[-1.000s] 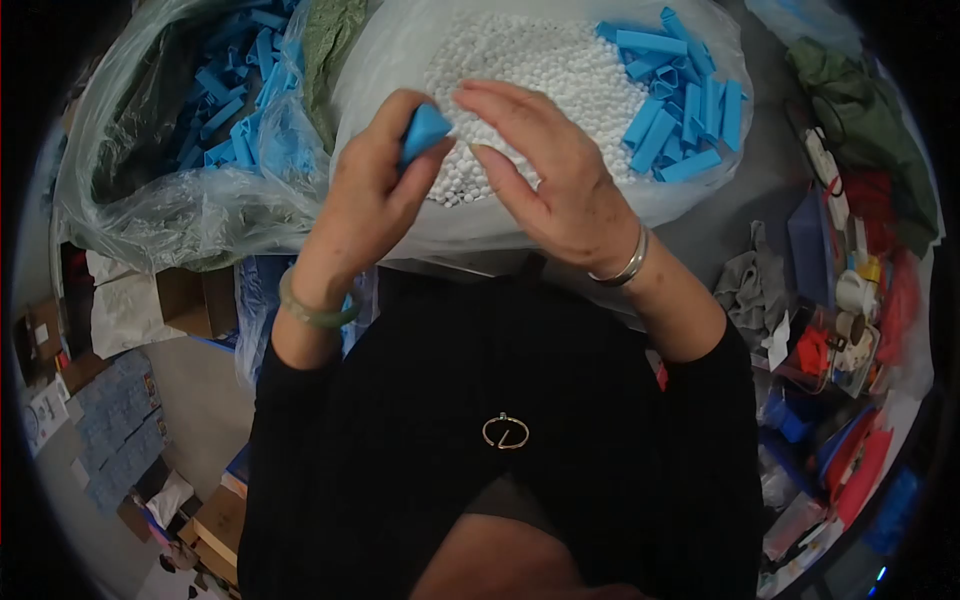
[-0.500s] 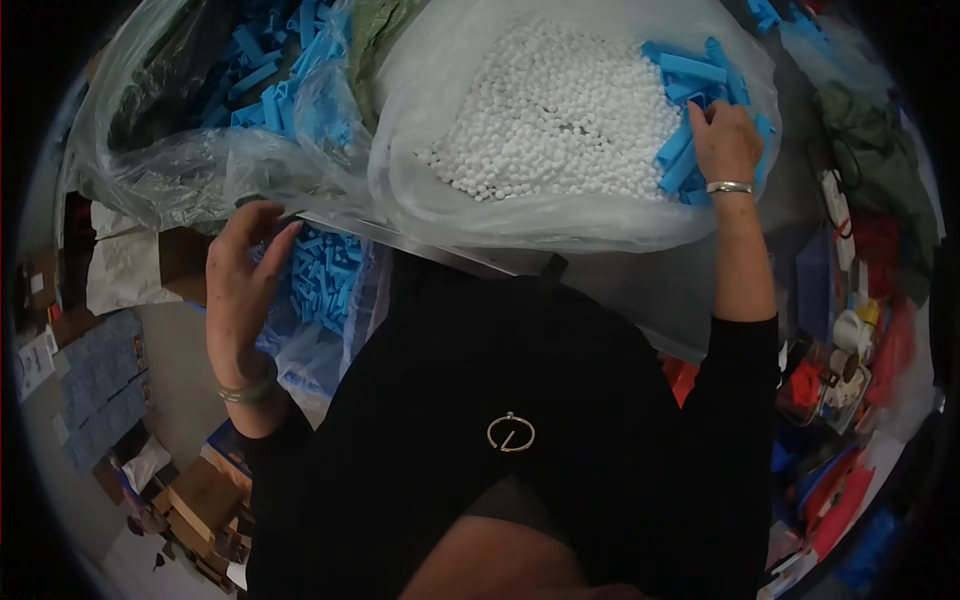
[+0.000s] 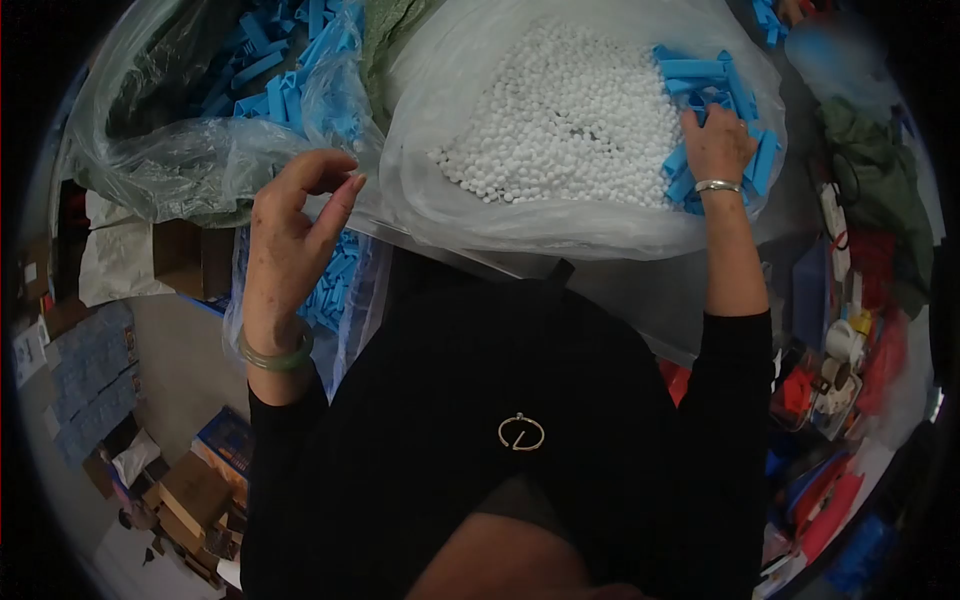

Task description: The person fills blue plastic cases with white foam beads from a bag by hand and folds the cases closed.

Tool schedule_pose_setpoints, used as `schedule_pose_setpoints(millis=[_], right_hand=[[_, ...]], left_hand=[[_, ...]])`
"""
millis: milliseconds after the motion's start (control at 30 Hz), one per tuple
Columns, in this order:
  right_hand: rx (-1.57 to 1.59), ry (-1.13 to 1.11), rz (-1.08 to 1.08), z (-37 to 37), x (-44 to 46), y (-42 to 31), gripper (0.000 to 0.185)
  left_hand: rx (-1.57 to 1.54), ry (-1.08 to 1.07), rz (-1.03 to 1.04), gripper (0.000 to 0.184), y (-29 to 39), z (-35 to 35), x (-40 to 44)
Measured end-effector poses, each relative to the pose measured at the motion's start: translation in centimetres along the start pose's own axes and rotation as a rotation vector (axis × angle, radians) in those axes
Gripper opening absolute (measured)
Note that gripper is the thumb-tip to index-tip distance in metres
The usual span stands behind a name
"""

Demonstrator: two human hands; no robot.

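dim and uneven light, strong fisheye distortion, black vignetted corners, blurred patch at upper right

- White round beads (image 3: pixel 560 120): matt, smooth.
- Translucent plastic bag (image 3: pixel 440 222) around them: soft sheen, creased.
- Blue three-sided tubes (image 3: pixel 695 68): smooth, mostly matt, plastic-looking.
- Grey flat surface (image 3: pixel 610 285): smooth, with a metallic sheen along its near edge.
- Silver-coloured bangle (image 3: pixel 720 186): glossy metal.
- Green rounded bangle (image 3: pixel 275 358): smooth, faintly glossy.
- Black long-sleeved top (image 3: pixel 400 430): matt cloth.

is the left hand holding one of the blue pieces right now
No, the left hand has its thumb and fingers apart with nothing between them, beside the clear plastic bag.
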State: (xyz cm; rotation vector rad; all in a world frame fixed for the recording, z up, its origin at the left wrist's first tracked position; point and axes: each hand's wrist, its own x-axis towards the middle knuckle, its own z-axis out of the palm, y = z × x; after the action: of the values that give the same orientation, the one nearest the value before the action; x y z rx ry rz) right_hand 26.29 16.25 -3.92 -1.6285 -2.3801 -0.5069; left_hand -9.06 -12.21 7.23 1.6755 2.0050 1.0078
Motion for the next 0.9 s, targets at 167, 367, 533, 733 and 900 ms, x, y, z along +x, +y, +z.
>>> schedule_pose_setpoints(millis=[167, 367, 533, 733, 900], right_hand=[[0.349, -0.050, 0.102, -3.7, 1.4, -0.7, 0.036], [0.454, -0.547, -0.183, -8.7, 2.9, -5.3, 0.034], [0.001, -0.660, -0.241, -5.1, 4.5, -7.5, 0.027], [0.311, -0.595, -0.487, -1.9, 6.8, -13.4, 0.033], [0.582, -0.654, -0.509, -2.8, 6.5, -18.0, 0.035]], left_hand=[[-0.007, 0.013, 0.011, 0.015, -0.1, 0.0, 0.1], [-0.028, -0.004, 0.031, 0.013, 0.4, 0.7, 0.6], [-0.045, -0.009, 0.068, 0.013, 0.2, 0.5, 0.5], [-0.025, 0.021, 0.041, 0.013, -0.2, 0.2, 0.7], [-0.070, 0.010, 0.187, 0.013, 0.7, 1.1, 2.3]])
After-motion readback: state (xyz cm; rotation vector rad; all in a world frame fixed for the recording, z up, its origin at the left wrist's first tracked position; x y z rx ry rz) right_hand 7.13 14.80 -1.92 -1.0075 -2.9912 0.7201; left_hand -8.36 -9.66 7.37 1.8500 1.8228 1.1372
